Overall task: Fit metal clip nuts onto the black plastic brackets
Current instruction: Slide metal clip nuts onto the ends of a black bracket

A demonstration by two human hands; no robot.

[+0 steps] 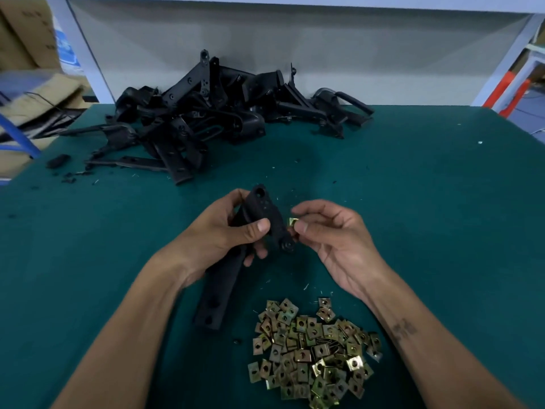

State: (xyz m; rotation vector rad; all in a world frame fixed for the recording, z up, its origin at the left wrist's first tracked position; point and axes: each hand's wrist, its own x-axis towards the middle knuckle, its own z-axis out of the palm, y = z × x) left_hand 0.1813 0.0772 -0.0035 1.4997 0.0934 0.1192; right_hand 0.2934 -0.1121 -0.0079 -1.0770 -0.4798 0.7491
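Left hand (pixel 233 231) is wrapped round a black bracket (pixel 259 214), thumb across its face and fingers curled behind, holding it just above the green bench (pixel 427 202) at dead centre. Right hand (pixel 324 231) sits at three o'clock of it, thumb and forefinger pinching one brass-coloured clip nut (pixel 292 222), the other fingers loosely curled; the nut is right against the bracket's edge, though whether it has started to seat I cannot tell. A long black bar (pixel 219 293) runs down toward seven o'clock from under the left hand; it may be part of the same bracket or a second piece, and the palm hides the join. The bracket looks like rigid moulded plastic, light enough for one hand and not likely to flex, so a firm grip near the end being worked, as here, should stop it twisting. The nut is small, thin folded sheet metal, probably springy with sharpish edges and easy to fumble, so I'd pinch it by its flat faces and push it on square, mouth first, over the edge toward a hole. The pile of nuts (pixel 315 355) lies at five o'clock, close to the right wrist. The heap of brackets (pixel 206 113) waits at twelve o'clock, well apart, at the bench's far edge.
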